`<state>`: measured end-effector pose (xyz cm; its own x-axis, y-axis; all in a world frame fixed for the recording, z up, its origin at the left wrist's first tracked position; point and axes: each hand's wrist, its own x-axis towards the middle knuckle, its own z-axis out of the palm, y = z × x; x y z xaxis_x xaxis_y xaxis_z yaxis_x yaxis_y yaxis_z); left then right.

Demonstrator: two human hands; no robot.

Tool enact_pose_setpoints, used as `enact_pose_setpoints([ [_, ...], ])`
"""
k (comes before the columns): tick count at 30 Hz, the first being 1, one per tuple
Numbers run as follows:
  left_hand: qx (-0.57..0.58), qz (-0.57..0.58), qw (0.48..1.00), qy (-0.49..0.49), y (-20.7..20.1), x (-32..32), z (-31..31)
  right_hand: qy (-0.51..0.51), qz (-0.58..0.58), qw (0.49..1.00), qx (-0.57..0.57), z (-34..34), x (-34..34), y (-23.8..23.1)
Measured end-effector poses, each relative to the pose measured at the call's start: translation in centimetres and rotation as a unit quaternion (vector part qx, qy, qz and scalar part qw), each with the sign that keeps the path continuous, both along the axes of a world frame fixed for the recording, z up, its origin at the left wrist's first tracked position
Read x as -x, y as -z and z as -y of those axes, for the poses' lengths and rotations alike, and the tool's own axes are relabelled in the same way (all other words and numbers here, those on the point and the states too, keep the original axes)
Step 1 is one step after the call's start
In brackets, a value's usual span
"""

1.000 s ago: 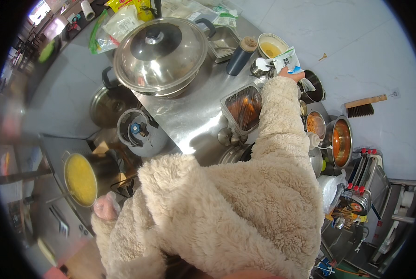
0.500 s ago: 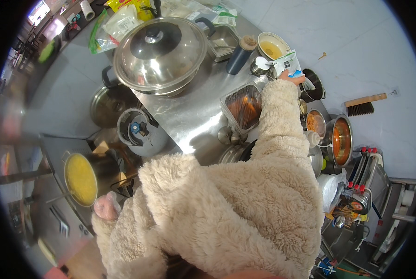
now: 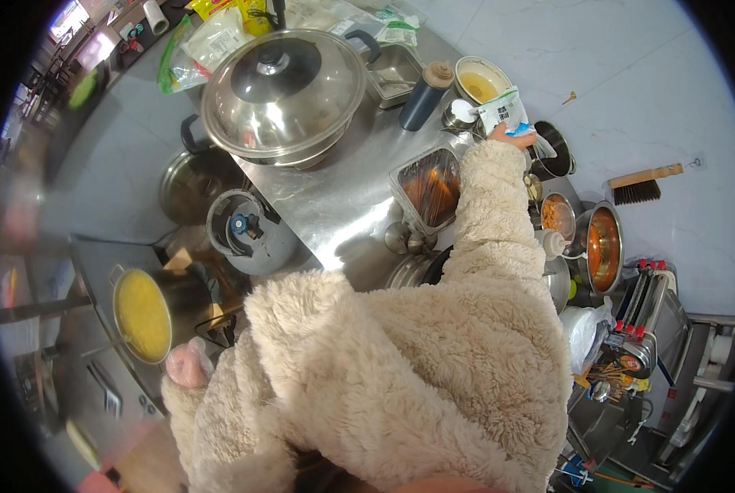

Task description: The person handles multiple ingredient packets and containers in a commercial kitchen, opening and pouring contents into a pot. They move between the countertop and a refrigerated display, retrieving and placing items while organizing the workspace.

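My right hand (image 3: 511,137) reaches to the far right of the steel table and is closed on a white packet (image 3: 505,109) with green and blue print. The packet tilts beside a small metal container (image 3: 461,115) that holds something white. My left hand (image 3: 189,364), in a clear plastic glove, is low on the left, next to the rim of a tall pot (image 3: 185,308) of yellow food. Its fingers look curled; whatever they hold, if anything, is hidden. Both arms are in fluffy beige sleeves.
A lidded wok (image 3: 283,99) sits on the steel table (image 3: 322,193), near a dark bottle (image 3: 426,96), a bowl of yellow liquid (image 3: 481,80) and a film-covered tray (image 3: 430,191). A gas cylinder (image 3: 260,238) stands below. Right: a pot of red liquid (image 3: 603,248) and a hanging brush (image 3: 642,184).
My right hand has moved very slightly left with the packet still in it. The left hand looks unmoved.
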<state>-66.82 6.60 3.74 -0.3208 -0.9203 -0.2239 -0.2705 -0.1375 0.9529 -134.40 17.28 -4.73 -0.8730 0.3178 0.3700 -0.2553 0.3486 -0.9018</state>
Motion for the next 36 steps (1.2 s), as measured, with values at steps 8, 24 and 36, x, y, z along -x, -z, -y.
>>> enact_pose_setpoints([
  [8, 0.001, 0.029, 0.999, 0.013, -0.3, 0.0, -0.1, -0.012, -0.037, 0.999, 0.020, 0.3, 0.9, 1.1],
  [24, -0.014, 0.038, 0.999, 0.035, -1.0, 0.2, 0.0, -0.002, -0.046, 0.999, 0.010, 1.0, 1.6, 1.3],
  [36, 0.009, -0.010, 1.000, 0.019, 0.2, -0.3, 0.2, -0.014, -0.001, 1.000, 0.019, -0.2, 0.9, 0.6],
])
